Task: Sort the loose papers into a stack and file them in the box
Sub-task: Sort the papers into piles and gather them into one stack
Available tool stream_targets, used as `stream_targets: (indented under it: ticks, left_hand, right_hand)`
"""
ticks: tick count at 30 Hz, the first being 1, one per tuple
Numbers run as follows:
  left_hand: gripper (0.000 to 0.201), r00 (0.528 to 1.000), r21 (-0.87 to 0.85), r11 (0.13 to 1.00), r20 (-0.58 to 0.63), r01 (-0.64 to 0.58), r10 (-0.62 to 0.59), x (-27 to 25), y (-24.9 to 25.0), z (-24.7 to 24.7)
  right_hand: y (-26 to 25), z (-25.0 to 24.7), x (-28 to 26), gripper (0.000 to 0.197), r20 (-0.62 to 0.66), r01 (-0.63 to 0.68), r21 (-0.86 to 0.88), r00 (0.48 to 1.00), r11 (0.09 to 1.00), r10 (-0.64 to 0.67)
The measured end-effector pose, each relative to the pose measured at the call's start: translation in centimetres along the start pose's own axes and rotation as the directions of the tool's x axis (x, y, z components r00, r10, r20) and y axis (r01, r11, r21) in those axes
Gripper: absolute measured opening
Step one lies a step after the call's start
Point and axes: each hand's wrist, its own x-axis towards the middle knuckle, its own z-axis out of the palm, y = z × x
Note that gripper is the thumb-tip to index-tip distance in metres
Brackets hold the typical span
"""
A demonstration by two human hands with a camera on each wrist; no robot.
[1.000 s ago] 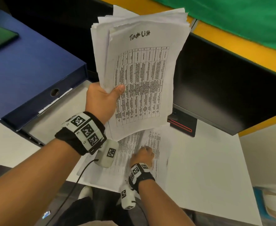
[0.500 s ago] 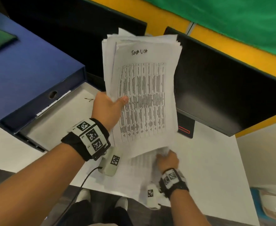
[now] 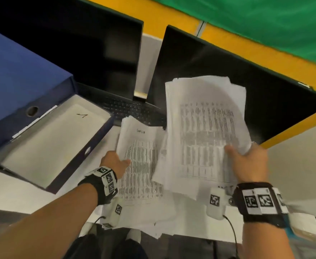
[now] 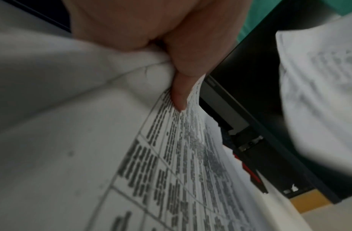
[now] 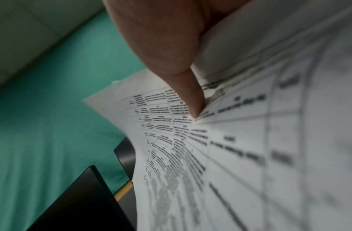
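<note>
My left hand [image 3: 116,161] grips a thick stack of printed papers [image 3: 140,161] by its left edge, low over the white desk; the left wrist view shows the thumb [image 4: 181,87] pressed on the top sheet [image 4: 171,171]. My right hand [image 3: 246,161] holds a second bundle of printed sheets [image 3: 205,131] raised and tilted, overlapping the first stack's right side. The thumb [image 5: 190,96] pinches that bundle's sheets [image 5: 240,148] in the right wrist view. The blue file box [image 3: 90,154] lies open at the left, with white paper [image 3: 56,143] inside and its lid [image 3: 19,86] swung back.
Two dark monitors [image 3: 209,75] stand behind the papers, with a black keyboard [image 3: 127,109] below them. More loose sheets [image 3: 153,217] lie on the white desk [image 3: 13,195] near its front edge. A yellow and green wall is behind.
The left hand lowered its stack from upright to near the desk. The right hand lifted a bundle of sheets off the desk and raised it to the right.
</note>
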Motion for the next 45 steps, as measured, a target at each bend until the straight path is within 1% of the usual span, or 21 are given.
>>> stream_targets:
  ticks: [1, 4, 6, 8, 10, 13, 15, 18, 19, 21, 24, 26, 28, 29, 32, 33, 35, 38, 42, 43, 45]
  left_hand:
    - [0.038, 1.000, -0.016, 1.000, -0.018, -0.016, 0.016, 0.0, -0.3, 0.2]
    - [0.033, 0.996, -0.016, 0.998, -0.068, -0.061, 0.060, -0.3, -0.6, -0.1]
    - [0.033, 0.994, -0.014, 0.997, -0.081, -0.071, 0.069, -0.4, -0.5, -0.5]
    - [0.042, 0.996, 0.030, 0.998, -0.060, -0.060, 0.062, -0.6, -0.2, -0.9]
    - [0.057, 1.000, 0.038, 0.999, 0.010, -0.012, 0.012, -0.7, 0.1, -1.0]
    - [0.064, 0.994, 0.021, 0.999, 0.104, 0.025, -0.027, -1.1, 0.3, -0.9]
    - [0.048, 0.993, 0.074, 0.997, 0.116, -0.012, 0.003, -1.2, 0.2, -0.7]
    - [0.031, 0.994, 0.142, 0.984, 0.038, -0.110, 0.105, -1.8, 1.0, -1.3]
    - [0.031, 0.988, 0.157, 0.976, 0.007, -0.152, 0.153, -2.1, 1.6, -1.8]
    - [0.033, 0.967, 0.215, 0.948, -0.051, -0.234, 0.250, -2.9, 2.8, -3.2]
    - [0.035, 0.934, 0.283, 0.918, -0.143, -0.279, 0.328, -4.4, 4.5, -5.4]
    - [0.037, 0.918, 0.299, 0.908, -0.174, -0.295, 0.356, -5.2, 5.4, -6.5]
    - [0.038, 0.913, 0.289, 0.908, -0.184, -0.303, 0.364, -5.7, 5.9, -7.1]
    - [0.037, 0.913, 0.281, 0.910, -0.186, -0.305, 0.363, -5.9, 6.0, -7.3]
    - [0.036, 0.921, 0.245, 0.924, -0.185, -0.294, 0.342, -6.2, 5.9, -7.7]
    - [0.037, 0.923, 0.232, 0.928, -0.185, -0.293, 0.338, -6.3, 5.9, -7.8]
    - [0.037, 0.923, 0.217, 0.929, -0.180, -0.299, 0.339, -6.4, 5.8, -7.9]
    - [0.039, 0.926, 0.203, 0.933, -0.174, -0.299, 0.335, -5.9, 5.6, -8.2]
    - [0.036, 0.926, 0.191, 0.936, -0.185, -0.295, 0.329, -5.3, 5.1, -7.9]
    - [0.034, 0.927, 0.184, 0.938, -0.184, -0.293, 0.326, -5.1, 4.8, -7.8]
    - [0.031, 0.935, 0.163, 0.945, -0.172, -0.283, 0.310, -4.7, 4.1, -7.3]
  right_hand:
    - [-0.1, 0.7, -0.1, 0.030, 0.059, -0.033, 0.046, 0.998, 0.998, 0.031]
    - [0.8, 4.8, -1.2, 0.034, 0.229, -0.148, 0.067, 0.965, 0.987, 0.130]
    - [2.5, 8.5, -2.0, 0.047, 0.308, -0.258, 0.075, 0.925, 0.963, 0.223]
    - [4.2, 11.8, -3.1, 0.065, 0.371, -0.318, 0.005, 0.881, 0.948, 0.293]
    - [5.4, 14.5, -4.4, 0.071, 0.454, -0.293, -0.107, 0.836, 0.950, 0.308]
    - [6.3, 17.8, -6.8, 0.058, 0.573, -0.109, -0.237, 0.787, 0.965, 0.229]
    - [6.9, 18.9, -7.5, 0.049, 0.562, -0.008, -0.302, 0.807, 0.953, 0.184]
    - [8.3, 18.7, -7.1, 0.047, 0.415, -0.095, -0.388, 0.870, 0.917, 0.266]
    - [8.9, 18.6, -7.1, 0.049, 0.391, -0.131, -0.415, 0.868, 0.900, 0.306]
    - [9.4, 18.5, -7.9, 0.058, 0.416, -0.129, -0.464, 0.842, 0.876, 0.344]
    - [9.1, 19.0, -8.9, 0.089, 0.441, -0.117, -0.483, 0.824, 0.868, 0.357]
    - [8.7, 19.4, -9.2, 0.105, 0.418, -0.095, -0.532, 0.835, 0.842, 0.358]
    - [8.3, 19.8, -9.2, 0.108, 0.388, -0.050, -0.594, 0.856, 0.803, 0.341]
    - [8.1, 19.9, -9.0, 0.109, 0.378, -0.059, -0.604, 0.857, 0.795, 0.351]
    - [7.8, 20.5, -8.0, 0.112, 0.393, -0.154, -0.561, 0.815, 0.813, 0.426]
    - [7.7, 20.7, -7.7, 0.111, 0.404, -0.180, -0.539, 0.801, 0.823, 0.441]
    - [7.7, 21.1, -7.5, 0.103, 0.401, -0.222, -0.493, 0.800, 0.842, 0.446]
    - [7.4, 20.9, -7.5, 0.085, 0.394, -0.329, -0.374, 0.790, 0.867, 0.469]
    - [7.3, 19.4, -6.8, 0.059, 0.424, -0.417, -0.224, 0.772, 0.881, 0.473]
    - [7.1, 18.5, -6.4, 0.049, 0.429, -0.414, -0.192, 0.780, 0.890, 0.455]
    - [6.6, 16.5, -5.6, 0.034, 0.403, -0.353, -0.175, 0.826, 0.919, 0.393]
